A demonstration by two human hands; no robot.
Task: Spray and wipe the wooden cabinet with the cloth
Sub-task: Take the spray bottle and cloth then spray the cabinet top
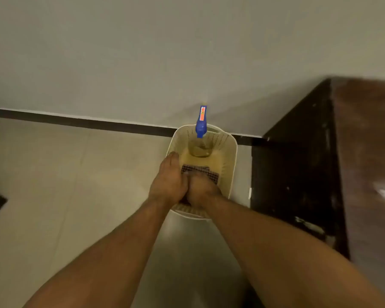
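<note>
Wooden cabinet (353, 165): stood dark at the right of the scene, against the far wall — no spray or wiping visible on it, as far as I could judge.
Basket (229, 156): cream plastic, on the floor just left of the cabinet.
Spray bottle (201, 123): blue-headed, upright at the basket's far end, untouched.
Cloth (200, 171): dark and checked, lying in the basket under both hands.
Left hand (168, 182): fingers curled onto the cloth.
Right hand (203, 192): pressed beside the left, closing on the cloth; grip not clear.
Progress: barely begun — spraying and wiping both remained.
</note>
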